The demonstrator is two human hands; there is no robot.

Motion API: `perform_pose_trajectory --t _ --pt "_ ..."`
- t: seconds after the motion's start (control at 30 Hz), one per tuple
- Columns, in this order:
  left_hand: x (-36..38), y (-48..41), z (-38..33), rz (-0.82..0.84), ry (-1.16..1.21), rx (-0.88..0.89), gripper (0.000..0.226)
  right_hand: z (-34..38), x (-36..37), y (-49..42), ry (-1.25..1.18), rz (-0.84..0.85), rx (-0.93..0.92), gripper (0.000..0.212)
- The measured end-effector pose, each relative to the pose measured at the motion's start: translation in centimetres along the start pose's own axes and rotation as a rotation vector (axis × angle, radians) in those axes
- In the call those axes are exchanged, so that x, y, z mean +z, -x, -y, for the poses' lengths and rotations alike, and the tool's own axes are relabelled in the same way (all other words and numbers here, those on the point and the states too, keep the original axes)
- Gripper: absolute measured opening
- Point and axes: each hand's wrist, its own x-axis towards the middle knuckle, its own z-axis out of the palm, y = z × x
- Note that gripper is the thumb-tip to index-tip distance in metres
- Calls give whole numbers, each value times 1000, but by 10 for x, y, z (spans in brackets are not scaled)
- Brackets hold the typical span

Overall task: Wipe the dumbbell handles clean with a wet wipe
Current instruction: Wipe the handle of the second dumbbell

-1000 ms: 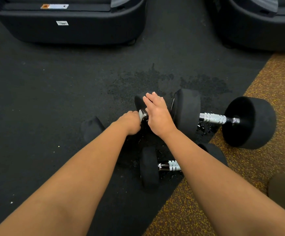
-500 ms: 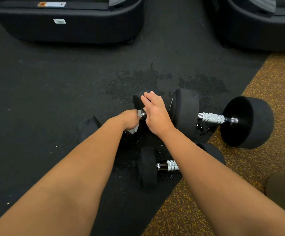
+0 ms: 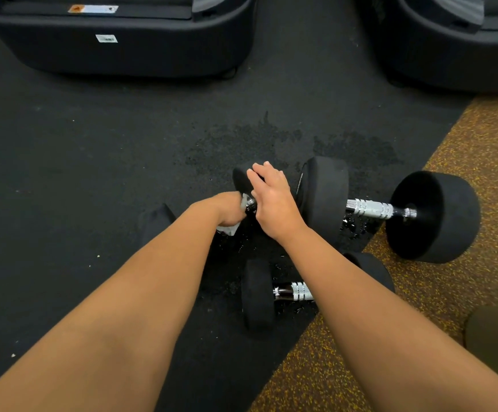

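Note:
Three black dumbbells lie on the floor. My left hand [image 3: 229,209] is closed around a white wet wipe [image 3: 229,230] wrapped on the chrome handle [image 3: 250,203] of the middle dumbbell, whose left head [image 3: 155,220] shows beside my forearm. My right hand [image 3: 274,200] rests flat on that dumbbell's right head [image 3: 243,176], pressing it down. A large dumbbell [image 3: 432,212] with a knurled chrome handle [image 3: 372,208] lies to the right. A smaller dumbbell [image 3: 258,292] lies nearer me, partly under my right forearm.
Dark wet patches [image 3: 241,144] mark the black rubber floor behind the dumbbells, with droplets under the handles. Speckled brown flooring [image 3: 464,292] runs along the right. Two black machine bases [image 3: 122,40] [image 3: 464,40] stand at the back. A blurred olive object [image 3: 494,331] sits at the right edge.
My left hand has slid slightly left along the handle with the wipe, and more of the wipe now hangs below my fist. My right hand stays on the dumbbell head.

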Motion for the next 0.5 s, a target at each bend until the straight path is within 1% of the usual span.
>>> perform_pose_trajectory --t 0.13,0.2,0.3,0.37,0.5 --pt "18 -6 -2 -123 -41 -16 41 3 0 -2 -11 15 5 43" --pt "27 -3 -1 -200 -99 -3 45 3 1 -3 -10 20 15 45" --pt "43 7 -1 -386 -273 34 43 2 2 -3 24 40 2 45" --pt "52 11 1 -480 -381 53 40 2 1 -3 38 50 -6 45" --pt "60 15 4 -538 -410 -9 37 -1 -1 -1 47 29 -35 42"
